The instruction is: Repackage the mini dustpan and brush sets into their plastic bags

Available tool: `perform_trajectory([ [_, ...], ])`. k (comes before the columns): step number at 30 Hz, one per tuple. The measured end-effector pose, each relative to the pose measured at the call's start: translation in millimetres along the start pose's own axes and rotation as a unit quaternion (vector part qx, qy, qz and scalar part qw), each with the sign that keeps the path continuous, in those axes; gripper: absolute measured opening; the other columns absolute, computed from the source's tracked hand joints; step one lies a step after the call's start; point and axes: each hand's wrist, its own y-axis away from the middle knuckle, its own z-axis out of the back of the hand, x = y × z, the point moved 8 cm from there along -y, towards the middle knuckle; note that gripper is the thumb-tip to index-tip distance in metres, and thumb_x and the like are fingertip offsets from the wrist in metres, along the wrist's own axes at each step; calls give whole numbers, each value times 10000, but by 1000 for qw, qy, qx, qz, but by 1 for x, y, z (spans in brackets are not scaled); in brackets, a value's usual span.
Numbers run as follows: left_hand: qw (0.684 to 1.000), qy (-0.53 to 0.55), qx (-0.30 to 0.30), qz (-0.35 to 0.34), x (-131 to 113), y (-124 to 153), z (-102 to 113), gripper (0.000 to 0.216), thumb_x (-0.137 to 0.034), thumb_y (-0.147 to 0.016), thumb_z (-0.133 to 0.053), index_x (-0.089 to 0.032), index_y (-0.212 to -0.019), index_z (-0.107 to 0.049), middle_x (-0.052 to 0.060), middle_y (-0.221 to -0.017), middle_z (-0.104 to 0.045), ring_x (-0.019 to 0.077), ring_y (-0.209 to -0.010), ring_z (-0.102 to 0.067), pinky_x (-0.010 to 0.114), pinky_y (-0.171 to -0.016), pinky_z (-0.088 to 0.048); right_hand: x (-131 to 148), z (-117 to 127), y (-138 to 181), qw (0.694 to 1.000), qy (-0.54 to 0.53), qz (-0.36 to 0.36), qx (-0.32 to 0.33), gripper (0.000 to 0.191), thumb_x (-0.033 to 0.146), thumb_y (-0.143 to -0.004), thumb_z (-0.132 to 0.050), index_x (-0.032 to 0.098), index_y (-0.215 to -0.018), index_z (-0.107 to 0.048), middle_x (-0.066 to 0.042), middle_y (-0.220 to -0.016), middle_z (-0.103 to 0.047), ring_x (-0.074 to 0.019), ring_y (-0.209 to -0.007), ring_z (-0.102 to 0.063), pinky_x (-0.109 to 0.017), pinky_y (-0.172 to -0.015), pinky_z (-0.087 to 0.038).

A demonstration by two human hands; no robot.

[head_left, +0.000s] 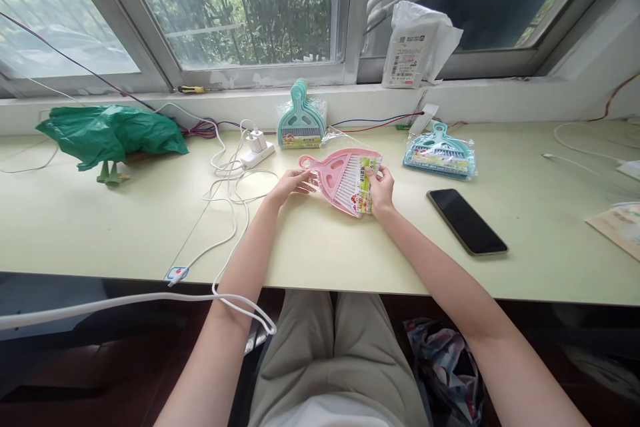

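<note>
- Right hand [381, 191] pinches pink dustpan set [349, 181] at label [365, 185]; print too small to read.
- Left hand [291, 185] by its handle [316, 164], nine o'clock, fingers slightly parted; grip unclear.
- Set between hands; forearms [425, 253] reach in from seven and five o'clock.

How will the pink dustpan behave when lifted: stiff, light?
Probably stiff: the dustpan shows no sag between the left hand and right hand. Likely light: it looks like thin plastic. Bristles may bend, being fine strands.

Both bare arms [240, 260] reach forward and converge. The left hand [291, 185] points inward, fingers slightly bent; the right hand [382, 191] grips, thumb and fingers closed, its wrist bent inward.
</note>
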Motion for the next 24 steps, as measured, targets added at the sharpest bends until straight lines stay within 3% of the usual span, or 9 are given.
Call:
perform_trajectory([
  [4,997,-11,-68,-18,-7,2,13,573,-638,-768,-647,-174,-1100,-703,133,-1123,-710,194,-832,-713,257,-697,-526,2,8,-2,1000,-3,-8,-24,488,544,-679,-714,231,-984,-499,-47,-903,-691,-206,-791,-692,-353,-690,-584],
  [7,988,-9,-140,-67,-20,6,21,570,-595,-804,-620,-215,-1229,-630,108,-1217,-672,180,-918,-685,244,-721,-516,6,4,-1,1000,12,-8,5,507,546,-672,-721,219,-1015,-542,-38,-891,-700,-201,-780,-692,-351,-696,-581],
  [9,987,-28,-134,-81,-26,6,16,540,-582,-797,-630,-196,-1174,-658,108,-1171,-686,181,-925,-670,240,-720,-509,9,-7,4,998,12,-8,56,531,554,-663,-734,213,-1035,-568,-30,-864,-709,-202,-756,-694,-348,-680,-581],
  [11,992,-58,-92,-69,-28,6,4,490,-567,-755,-683,-162,-1028,-712,103,-1009,-720,182,-861,-663,240,-695,-498,10,-17,10,995,12,-10,98,538,553,-660,-748,207,-1040,-588,-28,-842,-716,-202,-736,-696,-343,-663,-580],
  [14,994,-79,-50,-47,-26,7,-6,421,-521,-689,-762,-130,-843,-732,68,-748,-697,157,-706,-637,250,-655,-485,11,-22,15,993,20,-15,112,530,544,-657,-764,200,-1028,-606,-29,-823,-720,-202,-719,-698,-342,-649,-580],
  [18,994,-50,-78,-63,-24,5,1,362,-478,-710,-754,-124,-773,-717,85,-797,-718,134,-644,-639,263,-664,-507,9,-15,9,995,11,-25,94,555,535,-629,-787,199,-1032,-604,-22,-809,-721,-204,-712,-701,-346,-642,-584],
  [21,983,-41,-162,-78,-20,3,25,270,-389,-790,-682,-120,-792,-701,102,-900,-733,108,-630,-640,238,-660,-504,9,-3,-1,998,6,-16,58,534,513,-634,-789,200,-1024,-600,-19,-817,-720,-201,-727,-699,-341,-653,-582],
  [24,943,-13,-330,-44,-7,10,70,187,-285,-858,-569,-120,-874,-657,99,-938,-727,97,-593,-641,219,-605,-498,9,10,-9,1000,-9,-6,8,453,460,-672,-775,202,-993,-587,-18,-841,-713,-188,-744,-693,-338,-684,-581],
])
